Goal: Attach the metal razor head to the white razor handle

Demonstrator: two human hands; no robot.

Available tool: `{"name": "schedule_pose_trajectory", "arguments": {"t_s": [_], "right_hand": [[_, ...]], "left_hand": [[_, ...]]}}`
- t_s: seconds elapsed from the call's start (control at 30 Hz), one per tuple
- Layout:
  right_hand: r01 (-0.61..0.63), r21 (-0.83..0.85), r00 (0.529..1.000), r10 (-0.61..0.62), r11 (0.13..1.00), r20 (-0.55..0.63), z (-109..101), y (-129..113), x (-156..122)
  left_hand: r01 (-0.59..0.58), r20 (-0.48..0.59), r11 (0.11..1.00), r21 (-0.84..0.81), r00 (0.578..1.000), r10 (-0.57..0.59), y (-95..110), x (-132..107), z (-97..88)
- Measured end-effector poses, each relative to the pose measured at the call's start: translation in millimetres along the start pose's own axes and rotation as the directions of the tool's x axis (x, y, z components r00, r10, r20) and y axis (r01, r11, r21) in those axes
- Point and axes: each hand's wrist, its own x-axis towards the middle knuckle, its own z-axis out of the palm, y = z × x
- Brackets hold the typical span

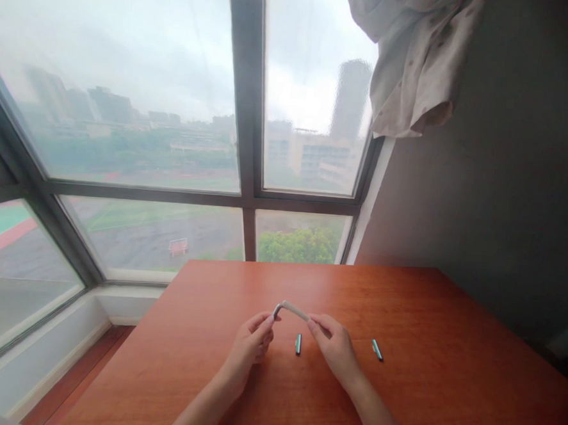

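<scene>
Left hand (252, 340): thumb and fingers pinching a short grey piece (276, 312) above the reddish-brown table (202, 297). Pale slender stick (296, 310): slanted, upper end at the grey piece; whether joined, cannot tell. Green-and-white strip (298, 344): on the table, between the hands. Right hand (336, 347): pinching the stick's lower end. Second strip (377, 349): on the table, tilted.

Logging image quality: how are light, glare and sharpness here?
Head view: the window glows bright, the wall at right falls dark; head view: pale sheen on the tabletop's far part; head view: distant buildings look soft, from haze or focus, I can't tell; head view: the pale rod in the right hand shows little fine detail.
</scene>
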Motion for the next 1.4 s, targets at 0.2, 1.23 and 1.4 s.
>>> {"name": "schedule_pose_trajectory", "arguments": {"t_s": [0.2,1.23,1.4], "right_hand": [[-0.024,-0.003,0.999,0.023,1.000,-0.025,-1,2,0],[0.031,0.016,1.000,-0.031,0.999,0.004,-3,-7,0],[0.010,-0.016,0.999,-0.011,1.000,-0.032,-6,-6,0]], "left_hand": [[-0.022,-0.006,0.999,-0.029,1.000,0.022,0,3,-3.5],[-0.181,0.008,0.980,0.080,0.983,0.181,1,1,-3.7],[-0.233,0.033,0.971,0.059,0.972,0.232,-2,1,-5.8]]}}
